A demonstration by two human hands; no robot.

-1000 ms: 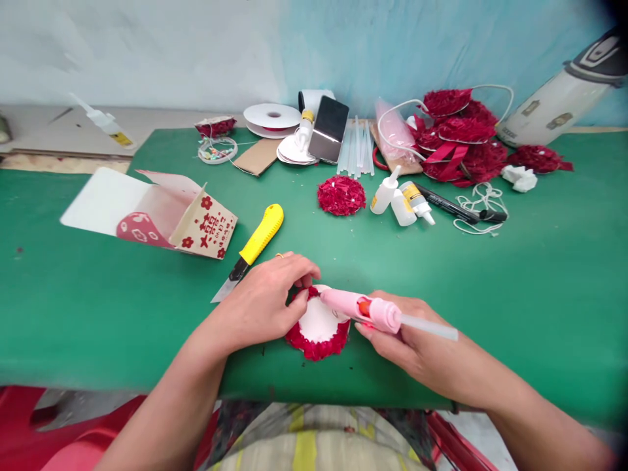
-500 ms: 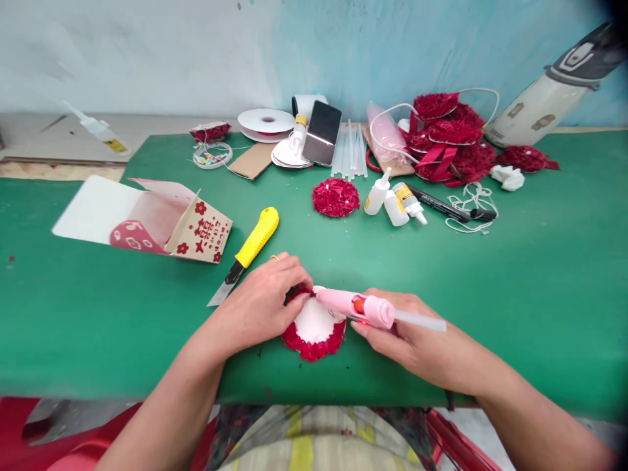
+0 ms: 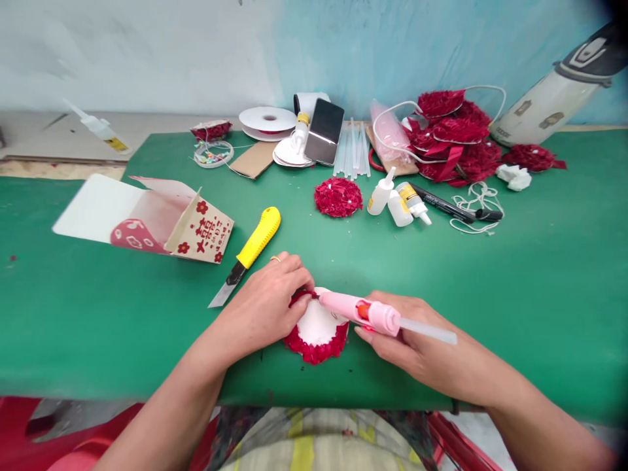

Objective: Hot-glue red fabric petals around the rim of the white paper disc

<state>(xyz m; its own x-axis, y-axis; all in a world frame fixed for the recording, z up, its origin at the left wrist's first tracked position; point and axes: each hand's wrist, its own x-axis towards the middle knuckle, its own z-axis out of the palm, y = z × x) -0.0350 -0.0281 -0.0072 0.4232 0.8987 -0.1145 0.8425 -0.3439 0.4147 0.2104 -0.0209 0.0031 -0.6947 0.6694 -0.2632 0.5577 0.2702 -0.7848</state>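
Before me on the green table lies a white disc (image 3: 316,325) edged with gathered red ribbon (image 3: 318,353). Its top edge shows bare white on the right. My left hand (image 3: 275,294) pinches the red ribbon at the disc's upper left rim. In my right hand (image 3: 407,340) is a pink hot glue gun (image 3: 360,311), fingers wrapped round its handle. A clear glue stick (image 3: 429,330) sticks out of its back, and a red light glows underneath. The gun's nozzle meets the ribbon edge beside my left fingertips; any glue there is too small to see.
Left of my hands are a yellow utility knife (image 3: 248,255), blade out, and an open printed box (image 3: 196,229). Farther back lie a finished red rosette (image 3: 338,197), small glue bottles (image 3: 400,206), glue sticks (image 3: 352,152), a phone (image 3: 324,131) and a pile of red rosettes (image 3: 454,137).
Both hands keep nearly the same pose at the disc. The glue gun's rear end has swung slightly right and down. The whole view has shifted a little.
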